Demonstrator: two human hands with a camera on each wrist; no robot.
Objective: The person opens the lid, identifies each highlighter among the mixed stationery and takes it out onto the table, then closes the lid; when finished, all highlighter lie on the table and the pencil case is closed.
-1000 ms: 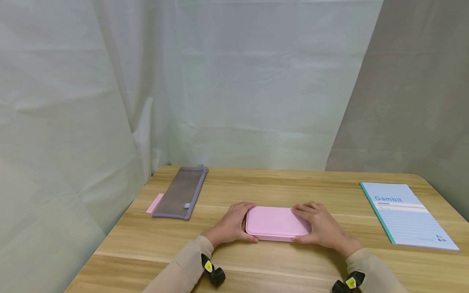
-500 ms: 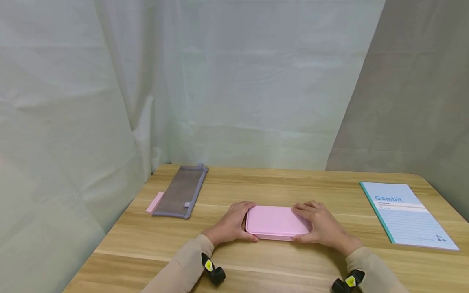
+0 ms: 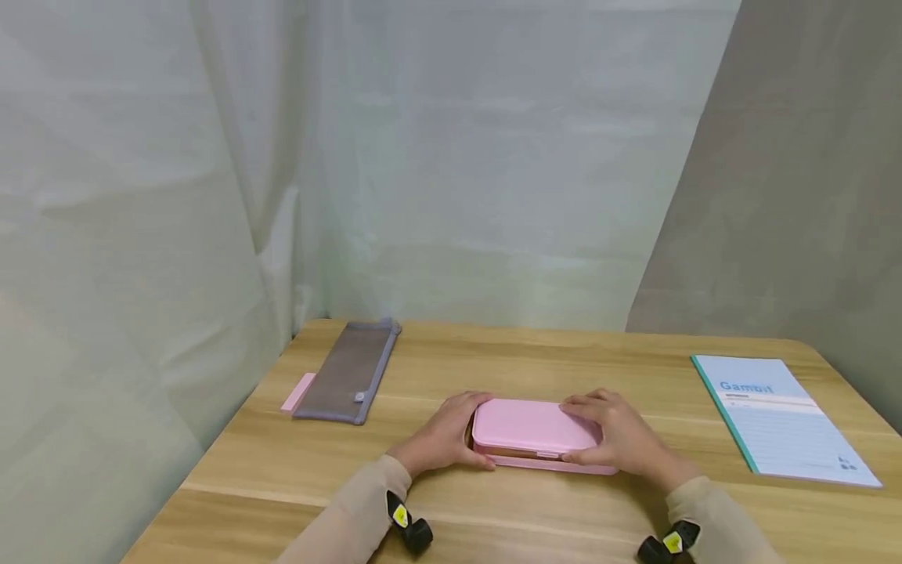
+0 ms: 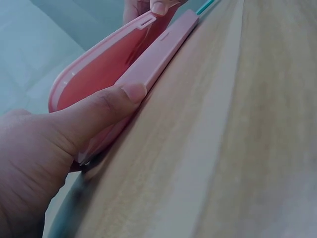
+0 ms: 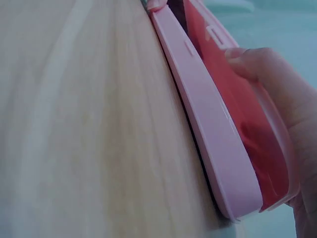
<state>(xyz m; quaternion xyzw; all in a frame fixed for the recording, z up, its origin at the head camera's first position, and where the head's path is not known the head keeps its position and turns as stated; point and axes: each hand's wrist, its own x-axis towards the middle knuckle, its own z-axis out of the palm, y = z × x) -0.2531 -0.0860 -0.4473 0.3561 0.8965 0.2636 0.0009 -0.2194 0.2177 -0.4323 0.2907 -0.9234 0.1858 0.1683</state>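
The left hand [image 4: 49, 141] grips a part-open, smooth pink oblong case [image 4: 157, 55]; the right hand [image 4: 157, 6] touches the case's far end.

This is a fabric-screened workspace, room type unclear. Pale sheets [image 3: 507, 164] hang beyond the right hand [image 3: 622, 439]; the wood-grain tabletop [image 3: 564, 362] under it carries a notebook [image 3: 782, 419].

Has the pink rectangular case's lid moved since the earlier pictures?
Yes: in the head view, the pink lid has tilted up at its near edge, away from the wooden tabletop.
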